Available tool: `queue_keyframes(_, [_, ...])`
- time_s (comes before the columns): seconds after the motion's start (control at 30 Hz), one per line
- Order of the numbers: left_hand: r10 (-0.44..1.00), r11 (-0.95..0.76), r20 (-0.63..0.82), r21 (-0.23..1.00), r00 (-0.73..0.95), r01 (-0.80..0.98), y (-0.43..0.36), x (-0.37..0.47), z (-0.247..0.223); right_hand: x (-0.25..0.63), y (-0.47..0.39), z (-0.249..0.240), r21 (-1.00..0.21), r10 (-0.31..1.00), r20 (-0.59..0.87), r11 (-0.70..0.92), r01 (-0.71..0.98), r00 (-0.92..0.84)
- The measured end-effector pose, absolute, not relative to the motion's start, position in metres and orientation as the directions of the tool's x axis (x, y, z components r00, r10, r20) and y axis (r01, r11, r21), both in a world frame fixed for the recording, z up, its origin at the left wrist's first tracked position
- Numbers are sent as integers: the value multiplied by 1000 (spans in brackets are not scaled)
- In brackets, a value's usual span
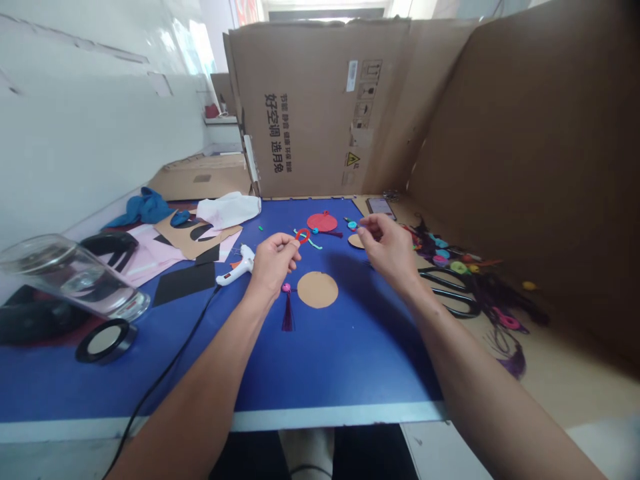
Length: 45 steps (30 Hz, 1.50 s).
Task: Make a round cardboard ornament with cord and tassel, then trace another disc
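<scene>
A small red ring (303, 236) is pinched between the thumb and fingers of my left hand (275, 261). My right hand (389, 245) hovers above the blue mat with fingers curled; a small gap shows between thumb and index finger, and I see nothing in it. Just left of its fingertips is a turquoise button-like piece (353, 225). Partly behind that hand lies a small brown disc (355, 241). Between both arms rests a round cardboard disc (318, 291), with a pink bead and purple tassel (287, 313) at its left. Farther back are a red disc (322, 222) and a pale green strip (314, 243).
A white glue gun (239, 268) with a black cord lies left, near black card (184, 284), a tilted glass (75, 273) and a tape roll (105, 341). Right are black-handled scissors (453, 293), colourful buttons and tassels. Tall cardboard walls (320, 120) stand behind and right.
</scene>
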<state>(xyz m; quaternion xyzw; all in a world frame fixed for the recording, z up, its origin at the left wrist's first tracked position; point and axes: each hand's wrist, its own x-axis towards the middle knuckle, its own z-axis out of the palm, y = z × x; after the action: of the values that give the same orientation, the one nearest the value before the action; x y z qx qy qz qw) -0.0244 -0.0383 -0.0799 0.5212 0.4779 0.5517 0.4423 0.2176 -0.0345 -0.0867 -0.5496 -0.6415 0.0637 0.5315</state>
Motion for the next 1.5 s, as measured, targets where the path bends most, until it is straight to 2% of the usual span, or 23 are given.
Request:
queue_keyframes(0.1, [984,-166,166,986,-66,8,-38,-24,-81,230,-30,-84,-691,734,622,350,632,273])
queue_keyframes(0.23, [990,-137,137,990,-14,41,-40,-19,-86,230,-29,-85,-706,744,608,348,617,276])
queue_keyframes(0.37, [995,-93,89,990,42,107,-43,-13,-93,214,-31,-90,-805,856,492,378,458,158])
queue_keyframes(0.5, [996,-69,61,990,68,127,-42,-13,-98,196,-34,-92,-945,965,261,258,202,-11])
queue_keyframes(0.67, [995,-53,43,992,92,112,-43,-12,-99,183,-39,-92,-981,976,137,157,114,-168])
queue_keyframes(1.0, [980,-85,66,992,188,94,-53,-2,-97,174,-43,-95,-995,966,93,96,-2,-241])
queue_keyframes(1.27, [974,-129,104,985,203,113,-51,-4,-99,179,-44,-94,-992,955,87,109,62,-285])
queue_keyframes(1.5, [971,-123,86,980,225,156,-52,-7,-100,176,-45,-97,-992,955,108,121,31,-277])
